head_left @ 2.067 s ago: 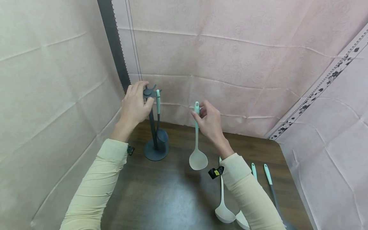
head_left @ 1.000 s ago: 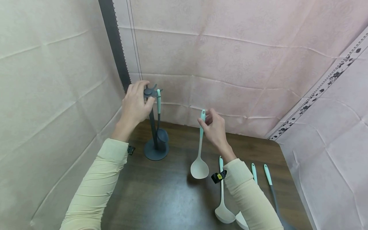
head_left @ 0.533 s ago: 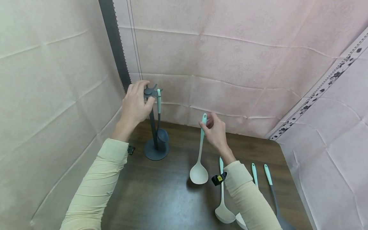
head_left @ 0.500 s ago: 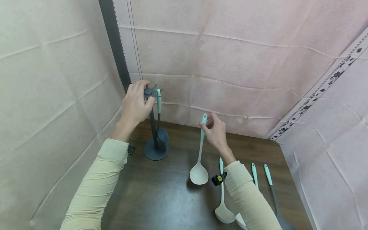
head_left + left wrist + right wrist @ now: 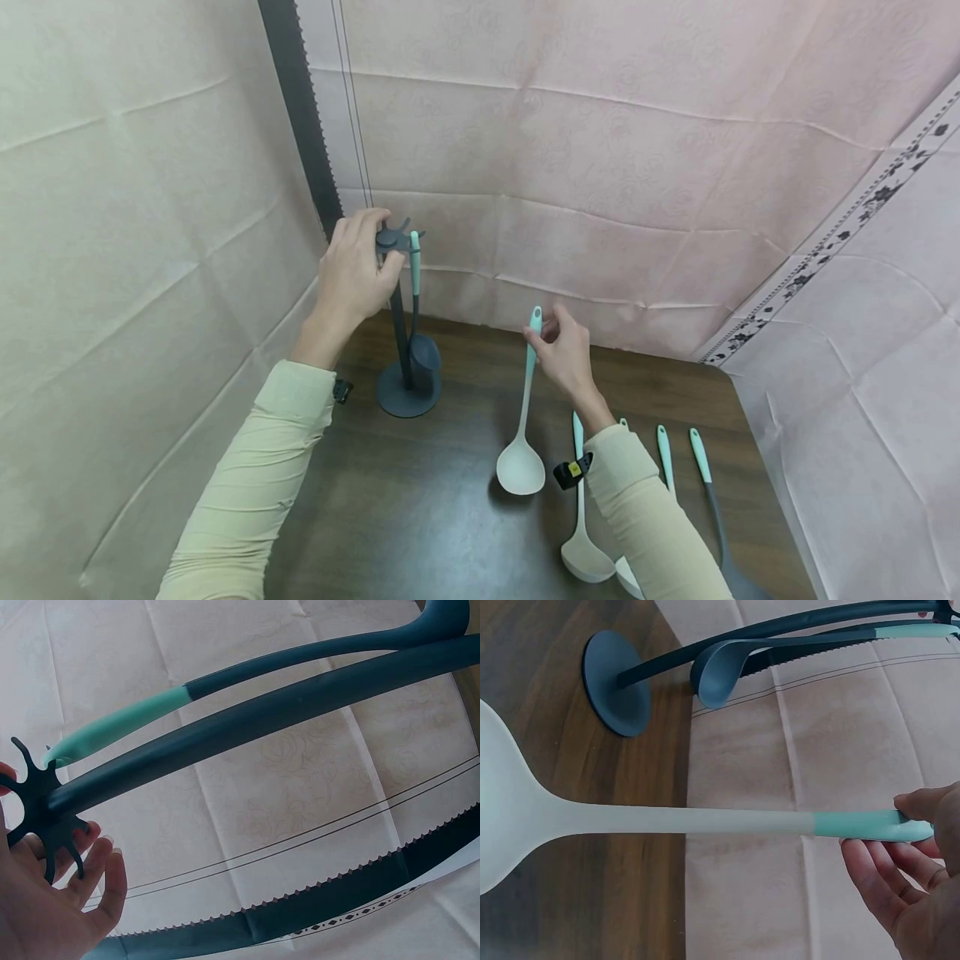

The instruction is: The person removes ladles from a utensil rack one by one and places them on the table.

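Observation:
At the left of the table stands a dark blue-grey utensil stand [image 5: 400, 321] with a round base and a hooked top. My left hand [image 5: 351, 271] grips that hooked top, fingers and thumb around its rim. From one hook hangs a dark ladle [image 5: 425, 353] with a mint handle, alongside the post. My right hand [image 5: 567, 346] pinches the mint handle end of a white ladle [image 5: 521, 467], thumb on one side and fingers on the other. This ladle hangs bowl down, right of the stand and apart from it, its bowl over a shadow on the tabletop.
On the brown table [image 5: 390, 500], another white ladle [image 5: 587, 560] lies near the right sleeve. The sleeve partly hides more mint-handled utensils. A dark utensil [image 5: 716, 508] with a mint handle lies farthest right. Pale cloth walls [image 5: 637, 183] enclose the back and sides.
My right hand has moved the white ladle to the right and lower, farther from the stand. My left hand stays on the stand's top.

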Demonstrator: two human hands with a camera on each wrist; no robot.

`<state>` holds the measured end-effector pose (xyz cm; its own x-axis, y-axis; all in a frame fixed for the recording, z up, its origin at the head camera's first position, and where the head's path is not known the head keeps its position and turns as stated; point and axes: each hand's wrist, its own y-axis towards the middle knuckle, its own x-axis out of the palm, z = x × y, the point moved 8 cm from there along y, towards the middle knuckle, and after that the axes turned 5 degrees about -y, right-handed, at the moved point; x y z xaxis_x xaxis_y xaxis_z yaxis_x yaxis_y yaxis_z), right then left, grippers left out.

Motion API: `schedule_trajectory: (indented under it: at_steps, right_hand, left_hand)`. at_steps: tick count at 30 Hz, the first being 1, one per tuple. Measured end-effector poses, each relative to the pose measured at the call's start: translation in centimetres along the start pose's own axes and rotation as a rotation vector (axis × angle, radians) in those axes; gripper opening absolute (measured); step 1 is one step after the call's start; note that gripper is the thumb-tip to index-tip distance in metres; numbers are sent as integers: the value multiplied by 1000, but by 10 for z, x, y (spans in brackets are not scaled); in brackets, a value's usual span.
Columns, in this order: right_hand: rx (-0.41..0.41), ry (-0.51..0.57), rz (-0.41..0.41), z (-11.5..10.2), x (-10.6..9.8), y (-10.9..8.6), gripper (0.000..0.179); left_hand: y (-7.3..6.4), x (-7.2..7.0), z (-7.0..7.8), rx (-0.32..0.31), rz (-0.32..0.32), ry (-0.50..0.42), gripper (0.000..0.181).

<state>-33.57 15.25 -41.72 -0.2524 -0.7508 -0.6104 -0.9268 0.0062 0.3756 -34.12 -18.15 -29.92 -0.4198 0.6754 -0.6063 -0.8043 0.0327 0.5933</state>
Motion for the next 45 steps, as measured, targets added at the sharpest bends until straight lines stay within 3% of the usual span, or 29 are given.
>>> schedule_trajectory:
  at_steps: [25,45]
  right_hand:
    - [117,43,-79,45,18,-18,20]
    - [173,-21,-83,74,30,-30,20]
  left_hand:
    - [1,0,0,2,-1,-1,63]
    - [1,1,0,1,-8,3,63]
